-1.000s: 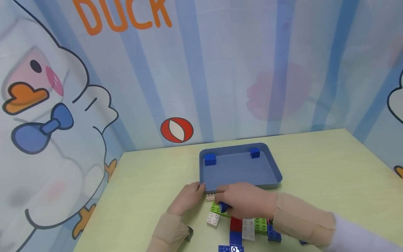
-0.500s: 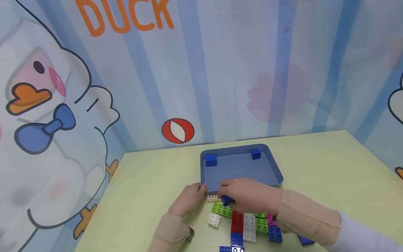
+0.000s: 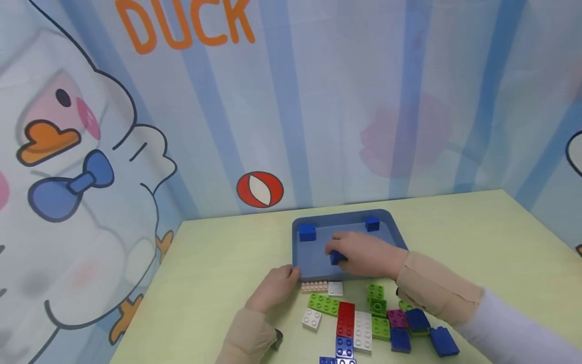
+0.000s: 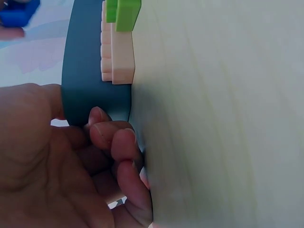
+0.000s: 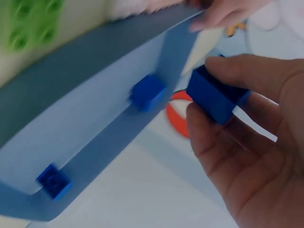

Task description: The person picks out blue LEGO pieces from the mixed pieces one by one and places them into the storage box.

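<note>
In the head view my right hand (image 3: 369, 253) is over the blue-grey tray (image 3: 294, 247). It pinches a blue toy brick (image 5: 213, 97) between thumb and fingers, with the hollow underside partly showing in the right wrist view. Two other blue bricks sit inside the tray, one (image 3: 307, 233) in the far left corner and one (image 3: 372, 224) in the far right corner. My left hand (image 3: 274, 289) grips the tray's near left corner. Its thumb reaches over the rim, and the fingers (image 4: 124, 142) curl against the outer wall near the table.
Close before the tray lie a peach brick (image 3: 314, 286) and a white brick (image 3: 335, 288). Nearer still are several more, among them a red brick (image 3: 345, 319), a lime green brick (image 3: 324, 303) and a dark blue brick (image 3: 443, 342). A cartoon duck curtain (image 3: 218, 126) hangs behind the table.
My right hand has carried the blue brick from above the loose bricks forward over the tray, uncovering more bricks below. My left hand keeps its grip on the tray corner.
</note>
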Demonstrator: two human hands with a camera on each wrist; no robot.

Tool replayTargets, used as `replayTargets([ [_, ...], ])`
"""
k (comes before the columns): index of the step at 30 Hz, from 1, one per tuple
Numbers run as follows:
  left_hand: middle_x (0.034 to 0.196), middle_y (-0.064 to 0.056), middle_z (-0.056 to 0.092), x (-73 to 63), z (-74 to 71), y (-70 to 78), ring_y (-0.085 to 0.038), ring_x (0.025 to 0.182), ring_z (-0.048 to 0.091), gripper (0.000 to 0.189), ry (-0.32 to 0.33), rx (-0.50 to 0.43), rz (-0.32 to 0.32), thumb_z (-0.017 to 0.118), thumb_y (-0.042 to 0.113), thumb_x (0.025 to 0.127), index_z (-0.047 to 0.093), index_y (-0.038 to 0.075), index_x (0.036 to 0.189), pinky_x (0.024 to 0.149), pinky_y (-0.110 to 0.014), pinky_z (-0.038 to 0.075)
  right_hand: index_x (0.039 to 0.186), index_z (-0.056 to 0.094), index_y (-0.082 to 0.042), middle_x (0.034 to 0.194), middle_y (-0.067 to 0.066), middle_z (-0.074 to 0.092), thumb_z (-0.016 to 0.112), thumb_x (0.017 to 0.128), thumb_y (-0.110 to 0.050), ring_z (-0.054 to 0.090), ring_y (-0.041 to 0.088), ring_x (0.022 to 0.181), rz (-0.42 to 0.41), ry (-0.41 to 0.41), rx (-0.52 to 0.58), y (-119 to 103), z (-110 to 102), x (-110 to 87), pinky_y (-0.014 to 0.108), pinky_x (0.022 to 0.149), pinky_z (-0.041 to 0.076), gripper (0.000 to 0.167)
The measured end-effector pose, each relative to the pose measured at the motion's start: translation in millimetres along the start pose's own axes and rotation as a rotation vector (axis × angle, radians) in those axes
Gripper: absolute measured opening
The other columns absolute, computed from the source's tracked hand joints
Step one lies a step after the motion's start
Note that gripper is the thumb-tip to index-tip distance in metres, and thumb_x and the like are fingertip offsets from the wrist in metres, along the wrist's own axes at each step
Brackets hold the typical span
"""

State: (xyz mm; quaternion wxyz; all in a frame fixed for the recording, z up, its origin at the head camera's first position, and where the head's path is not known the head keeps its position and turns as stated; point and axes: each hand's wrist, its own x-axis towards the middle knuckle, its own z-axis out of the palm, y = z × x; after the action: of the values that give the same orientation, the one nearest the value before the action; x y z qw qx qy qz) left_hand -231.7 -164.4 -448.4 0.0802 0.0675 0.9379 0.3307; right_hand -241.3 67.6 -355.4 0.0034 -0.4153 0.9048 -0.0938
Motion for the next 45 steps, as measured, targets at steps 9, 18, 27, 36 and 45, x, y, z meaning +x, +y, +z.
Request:
replayTargets([
  [9,0.092,-0.011,0.063,-1.0,1.1,-1.4,-0.019,0.077,0.055,0.038,-0.002,0.007,0.000,0.036,0.032,0.099,0.062,0.004,0.098,0.073,-0.040,0.046,0.112,0.063,-0.010,0.105,0.007,0.058,0.065,0.086,-0.010,0.060,0.022,0.092,0.108,-0.007,-0.023,46,2,26.9,0.036,0.077,0.049,0.026],
  [18,0.100,-0.015,0.063,-2.4,-0.8,0.3,-0.021,0.083,0.058,0.038,-0.008,0.020,0.001,0.036,0.031,0.099,0.061,0.002,0.103,0.078,-0.042,0.047,0.113,0.062,-0.005,0.103,0.010,0.058,0.065,0.085,-0.007,0.059,0.027,0.096,0.156,-0.010,0.001,69,-3,45.5,0.039,0.080,0.048,0.028],
  [27,0.098,-0.015,0.064,-0.4,-3.9,0.0,-0.019,0.079,0.057,0.039,-0.003,0.029,-0.009,0.036,0.031,0.099,0.062,0.002,0.101,0.076,-0.040,0.047,0.107,0.065,-0.002,0.096,0.011,0.059,0.068,0.082,-0.004,0.059,0.028,0.091,0.154,0.025,-0.002,83,17,59.9,0.039,0.078,0.048,0.025],
  [36,0.094,-0.013,0.063,0.0,-1.2,0.0,-0.019,0.077,0.056,0.037,-0.003,0.009,-0.002,0.036,0.031,0.099,0.061,0.005,0.095,0.073,-0.039,0.047,0.105,0.065,-0.002,0.094,0.011,0.059,0.065,0.081,0.000,0.059,0.028,0.088,0.202,0.048,0.018,91,36,76.4,0.040,0.077,0.048,0.023],
  [45,0.087,-0.010,0.062,0.1,-2.0,0.1,-0.018,0.074,0.055,0.035,0.003,0.017,0.005,0.036,0.030,0.099,0.060,0.007,0.088,0.071,-0.038,0.046,0.105,0.066,0.002,0.100,0.016,0.061,0.062,0.080,0.002,0.057,0.033,0.097,0.248,0.063,0.002,101,44,86.7,0.043,0.085,0.045,0.025],
])
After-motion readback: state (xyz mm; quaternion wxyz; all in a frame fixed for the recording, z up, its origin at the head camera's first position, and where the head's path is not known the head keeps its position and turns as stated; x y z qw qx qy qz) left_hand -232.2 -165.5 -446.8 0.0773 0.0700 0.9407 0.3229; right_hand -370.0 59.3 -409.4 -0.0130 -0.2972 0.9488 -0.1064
